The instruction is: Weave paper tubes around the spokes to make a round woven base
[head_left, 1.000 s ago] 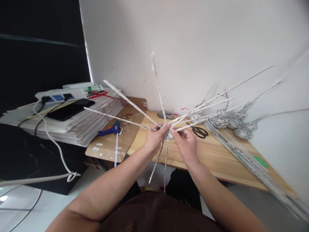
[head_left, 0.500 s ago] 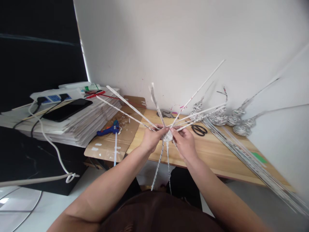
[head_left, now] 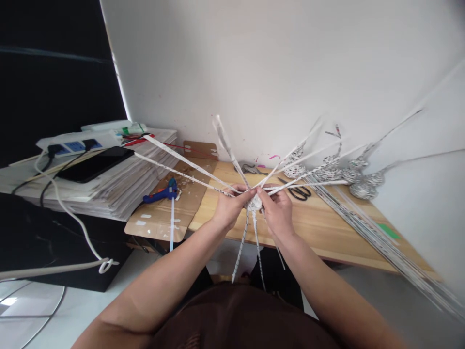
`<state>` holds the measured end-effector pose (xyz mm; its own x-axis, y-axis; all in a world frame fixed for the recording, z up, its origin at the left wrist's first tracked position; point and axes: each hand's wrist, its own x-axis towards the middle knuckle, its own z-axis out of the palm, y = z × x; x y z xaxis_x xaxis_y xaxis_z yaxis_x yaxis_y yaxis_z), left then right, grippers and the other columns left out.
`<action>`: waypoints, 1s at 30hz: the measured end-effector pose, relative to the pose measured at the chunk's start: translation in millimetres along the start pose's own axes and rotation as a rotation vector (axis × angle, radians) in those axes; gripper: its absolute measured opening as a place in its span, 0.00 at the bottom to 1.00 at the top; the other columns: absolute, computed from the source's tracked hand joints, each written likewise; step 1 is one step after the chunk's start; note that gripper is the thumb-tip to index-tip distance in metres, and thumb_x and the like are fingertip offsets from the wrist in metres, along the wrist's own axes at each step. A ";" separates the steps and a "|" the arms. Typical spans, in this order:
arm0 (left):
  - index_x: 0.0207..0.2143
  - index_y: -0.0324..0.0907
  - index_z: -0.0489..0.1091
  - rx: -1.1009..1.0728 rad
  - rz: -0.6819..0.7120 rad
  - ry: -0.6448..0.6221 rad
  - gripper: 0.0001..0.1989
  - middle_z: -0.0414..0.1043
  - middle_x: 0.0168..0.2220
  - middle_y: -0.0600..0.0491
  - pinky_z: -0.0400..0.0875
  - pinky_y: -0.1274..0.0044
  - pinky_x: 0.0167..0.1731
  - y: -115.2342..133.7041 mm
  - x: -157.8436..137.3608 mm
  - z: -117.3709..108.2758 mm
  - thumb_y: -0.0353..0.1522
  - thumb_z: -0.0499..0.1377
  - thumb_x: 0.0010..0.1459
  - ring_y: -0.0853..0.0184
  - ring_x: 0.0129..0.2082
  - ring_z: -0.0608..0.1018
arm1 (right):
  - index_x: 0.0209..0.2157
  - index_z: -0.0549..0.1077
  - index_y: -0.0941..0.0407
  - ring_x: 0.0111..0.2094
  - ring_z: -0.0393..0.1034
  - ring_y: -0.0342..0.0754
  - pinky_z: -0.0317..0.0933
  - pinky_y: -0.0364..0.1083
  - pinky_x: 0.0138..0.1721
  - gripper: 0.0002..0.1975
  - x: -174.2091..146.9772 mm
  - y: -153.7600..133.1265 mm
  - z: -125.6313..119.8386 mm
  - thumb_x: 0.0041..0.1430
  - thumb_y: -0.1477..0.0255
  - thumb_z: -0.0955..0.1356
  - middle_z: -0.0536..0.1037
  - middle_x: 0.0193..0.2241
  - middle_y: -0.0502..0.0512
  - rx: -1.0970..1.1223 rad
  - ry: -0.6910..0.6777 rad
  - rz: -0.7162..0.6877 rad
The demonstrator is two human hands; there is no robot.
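Note:
A small round weave of rolled newspaper strips (head_left: 254,202) is held up between my two hands, above the table's near edge. My left hand (head_left: 231,206) pinches its left side, thumb on top. On the opposite side my right hand (head_left: 278,208) grips it, thumb and fingers closed at the rim. Several long paper strips radiate outward from the weave: some fan up and away toward the wall, others hang down toward my lap. The undersides of the fingers are partly hidden behind the weave.
Black scissors (head_left: 300,192) lie behind my right hand. Finished woven paper pieces (head_left: 363,189) stand along the wall, near a bundle of long paper rods (head_left: 363,230). At left, a blue glue gun (head_left: 162,192) rests on cardboard (head_left: 152,228), beside stacked paper (head_left: 145,177) bearing a phone (head_left: 96,165).
The radiating strips have swung: the left ones lean further left, and right-hand ones dip lower and rightward. Both hands keep their hold on the weave. The view has shifted slightly.

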<state>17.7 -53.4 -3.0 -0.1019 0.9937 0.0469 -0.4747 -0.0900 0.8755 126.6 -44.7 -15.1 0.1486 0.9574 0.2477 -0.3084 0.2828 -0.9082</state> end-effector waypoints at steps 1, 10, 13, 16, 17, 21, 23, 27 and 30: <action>0.24 0.38 0.71 0.002 0.002 -0.013 0.16 0.72 0.22 0.55 0.64 0.78 0.24 -1.0 -0.3 0.3 0.36 0.73 0.37 0.72 0.22 0.72 | 0.31 0.70 0.55 0.18 0.61 0.39 0.54 0.40 0.17 0.14 0.1 0.0 1.1 0.48 0.63 0.75 0.72 0.20 0.44 0.001 0.026 0.012; 0.24 0.39 0.73 0.158 0.090 -0.046 0.15 0.70 0.21 0.56 0.62 0.79 0.23 -6.4 2.7 -8.4 0.40 0.71 0.42 0.73 0.20 0.69 | 0.26 0.68 0.55 0.16 0.61 0.40 0.53 0.40 0.15 0.15 -0.1 -8.3 5.3 0.42 0.65 0.76 0.69 0.17 0.45 0.067 0.072 0.198; 0.24 0.39 0.73 0.280 0.133 -0.076 0.13 0.70 0.20 0.55 0.61 0.79 0.23 -6.1 3.8 -12.5 0.40 0.68 0.47 0.72 0.21 0.68 | 0.28 0.69 0.56 0.19 0.65 0.42 0.57 0.41 0.18 0.16 -2.6 -10.6 5.0 0.40 0.67 0.77 0.72 0.19 0.46 0.077 0.074 0.169; 0.26 0.39 0.75 0.352 0.153 -0.119 0.12 0.71 0.21 0.54 0.62 0.78 0.23 -4.0 3.5 -13.5 0.39 0.66 0.49 0.70 0.22 0.69 | 0.27 0.69 0.56 0.20 0.66 0.42 0.60 0.41 0.19 0.16 -4.0 -10.7 3.2 0.39 0.68 0.77 0.72 0.20 0.46 0.083 0.093 0.156; 0.26 0.39 0.75 0.360 0.160 -0.120 0.11 0.71 0.22 0.54 0.62 0.78 0.23 -3.2 3.4 -13.3 0.39 0.66 0.50 0.70 0.22 0.69 | 0.27 0.69 0.56 0.20 0.66 0.42 0.60 0.41 0.19 0.16 -4.3 -10.2 2.2 0.39 0.68 0.77 0.73 0.20 0.46 0.087 0.095 0.161; 0.24 0.40 0.76 0.356 0.183 -0.068 0.10 0.71 0.22 0.54 0.62 0.79 0.25 -0.8 3.5 -13.0 0.38 0.67 0.48 0.70 0.23 0.69 | 0.28 0.70 0.56 0.21 0.67 0.42 0.61 0.41 0.21 0.15 -6.0 -7.2 -1.7 0.42 0.68 0.77 0.74 0.22 0.47 0.099 0.033 0.184; 0.24 0.40 0.76 0.366 0.198 -0.052 0.10 0.71 0.22 0.54 0.61 0.79 0.25 -0.7 4.2 -14.0 0.38 0.67 0.48 0.70 0.23 0.69 | 0.29 0.71 0.56 0.23 0.68 0.42 0.62 0.41 0.23 0.14 -7.2 -6.1 -2.7 0.43 0.69 0.77 0.75 0.24 0.48 0.116 -0.013 0.182; 0.23 0.40 0.75 0.401 0.190 -0.054 0.10 0.69 0.21 0.55 0.61 0.79 0.24 -1.2 6.0 -17.1 0.38 0.66 0.48 0.70 0.22 0.69 | 0.30 0.73 0.56 0.24 0.69 0.42 0.62 0.42 0.24 0.13 -7.2 -4.3 -4.4 0.44 0.68 0.77 0.77 0.26 0.49 0.080 -0.019 0.135; 0.22 0.40 0.74 0.417 0.184 -0.052 0.11 0.68 0.19 0.56 0.61 0.79 0.22 -1.2 7.2 -17.8 0.38 0.67 0.48 0.71 0.20 0.67 | 0.30 0.74 0.56 0.24 0.68 0.42 0.60 0.41 0.22 0.12 -5.6 -2.2 -6.6 0.46 0.67 0.77 0.76 0.25 0.49 0.001 0.012 0.052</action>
<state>2.1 -47.3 -12.3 -0.1023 0.9666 0.2350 -0.0591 -0.2417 0.9685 132.6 -51.1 -16.7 0.1434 0.9700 0.1963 -0.3167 0.2329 -0.9195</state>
